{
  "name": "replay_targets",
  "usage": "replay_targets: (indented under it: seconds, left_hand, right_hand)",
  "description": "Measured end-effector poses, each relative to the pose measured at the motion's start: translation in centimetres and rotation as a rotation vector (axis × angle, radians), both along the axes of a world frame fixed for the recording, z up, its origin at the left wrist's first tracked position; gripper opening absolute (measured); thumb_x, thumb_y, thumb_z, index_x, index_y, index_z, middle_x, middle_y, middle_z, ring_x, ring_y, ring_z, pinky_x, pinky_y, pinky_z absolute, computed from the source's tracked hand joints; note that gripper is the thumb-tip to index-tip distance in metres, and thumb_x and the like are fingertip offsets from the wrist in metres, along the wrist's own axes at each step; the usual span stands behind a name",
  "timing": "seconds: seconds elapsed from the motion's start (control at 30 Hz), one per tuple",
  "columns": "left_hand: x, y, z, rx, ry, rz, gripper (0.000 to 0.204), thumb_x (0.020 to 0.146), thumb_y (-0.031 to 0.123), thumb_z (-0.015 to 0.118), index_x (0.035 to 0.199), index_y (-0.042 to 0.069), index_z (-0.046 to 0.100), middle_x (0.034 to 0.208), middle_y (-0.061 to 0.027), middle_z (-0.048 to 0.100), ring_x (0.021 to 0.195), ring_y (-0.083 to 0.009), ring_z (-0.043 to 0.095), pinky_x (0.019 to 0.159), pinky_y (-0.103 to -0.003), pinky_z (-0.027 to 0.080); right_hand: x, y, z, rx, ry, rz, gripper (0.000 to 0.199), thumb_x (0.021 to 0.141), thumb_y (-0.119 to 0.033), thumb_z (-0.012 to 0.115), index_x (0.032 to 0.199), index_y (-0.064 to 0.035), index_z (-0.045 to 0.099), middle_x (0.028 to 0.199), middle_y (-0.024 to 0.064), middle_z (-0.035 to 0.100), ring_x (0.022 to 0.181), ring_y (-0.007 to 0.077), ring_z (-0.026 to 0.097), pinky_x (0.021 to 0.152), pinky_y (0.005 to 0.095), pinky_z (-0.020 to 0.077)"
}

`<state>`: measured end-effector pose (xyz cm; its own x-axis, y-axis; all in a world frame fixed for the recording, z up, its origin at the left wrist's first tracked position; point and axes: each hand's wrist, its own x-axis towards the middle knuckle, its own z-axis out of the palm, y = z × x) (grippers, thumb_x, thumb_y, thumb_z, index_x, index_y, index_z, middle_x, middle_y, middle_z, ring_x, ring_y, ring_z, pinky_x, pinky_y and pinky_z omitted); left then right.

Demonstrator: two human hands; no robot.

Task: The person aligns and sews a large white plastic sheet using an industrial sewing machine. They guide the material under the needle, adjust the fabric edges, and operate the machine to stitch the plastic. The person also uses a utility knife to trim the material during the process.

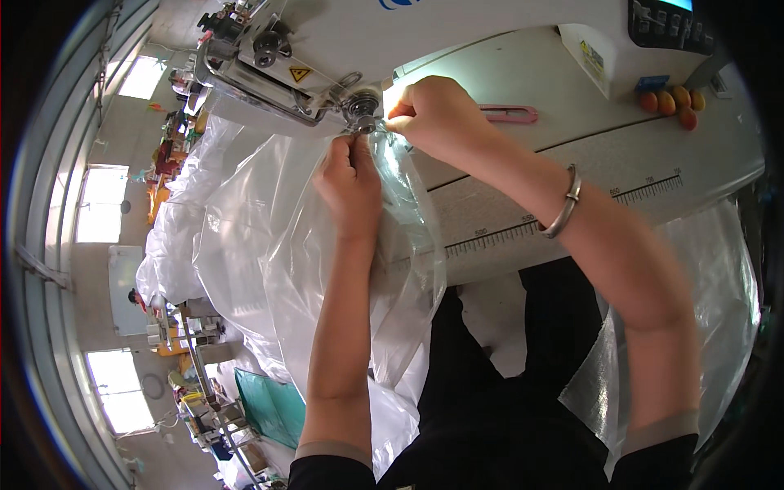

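Note:
Both hands are raised to the head end of a white sewing machine (327, 41), right below its round metal thread-tension dial (360, 108). My left hand (351, 184) is closed in a pinch under the dial, over a large clear plastic sheet (253, 220). What its fingertips hold is too small to make out. From the right, my right hand (437, 118) reaches in beside the dial, with thumb and fingers pressed together. Whatever lies between them is hidden. The plastic sheet hangs in folds from the machine down past my left forearm.
On the machine table (523, 188), a pink box cutter (510, 114) lies behind my right wrist. Several orange-red fruits (674, 102) sit at the far right. A printed ruler (572, 208) runs along the front edge. More clear plastic (719, 286) hangs at right; a green sheet (269, 406) lies lower left.

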<state>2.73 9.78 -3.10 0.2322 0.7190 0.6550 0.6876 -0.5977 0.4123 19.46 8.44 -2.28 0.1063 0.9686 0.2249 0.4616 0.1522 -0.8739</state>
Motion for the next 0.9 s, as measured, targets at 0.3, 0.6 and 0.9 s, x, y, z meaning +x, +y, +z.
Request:
replay_targets:
  seconds: [0.3,0.6,0.9]
  left_hand:
    - [-0.3,0.4,-0.3,0.017,0.054,-0.001,0.011,0.089,0.008,0.062,0.09,-0.003,0.064,0.07,-0.0172,0.063,0.055,-0.0237,0.055,0.056,-0.033,0.044]
    - [-0.1,0.3,-0.2,0.006,0.023,-0.023,0.009,0.087,0.007,0.062,0.082,0.0,0.059,0.073,-0.0193,0.062,0.065,-0.0386,0.058,0.059,-0.042,0.045]
    - [0.1,0.3,-0.1,-0.121,-0.021,-0.035,0.006,0.086,0.004,0.06,0.088,-0.001,0.062,0.077,-0.0212,0.063,0.069,-0.04,0.06,0.061,-0.042,0.046]
  right_hand:
    - [-1.2,0.6,-1.6,0.141,0.053,-0.07,0.02,0.077,-0.015,0.071,0.089,0.0009,0.072,0.075,0.0173,0.068,0.066,0.0261,0.065,0.064,0.0334,0.0494]
    - [-1.3,0.9,-2.1,0.21,0.087,-0.007,0.018,0.076,-0.015,0.072,0.087,-0.0009,0.071,0.076,0.0149,0.068,0.066,0.0273,0.064,0.065,0.0354,0.0485]
    - [-1.6,1.1,-2.0,0.239,0.037,-0.023,0.016,0.076,-0.016,0.071,0.085,-0.0024,0.07,0.076,0.0142,0.067,0.068,0.0295,0.063,0.064,0.0365,0.0485]
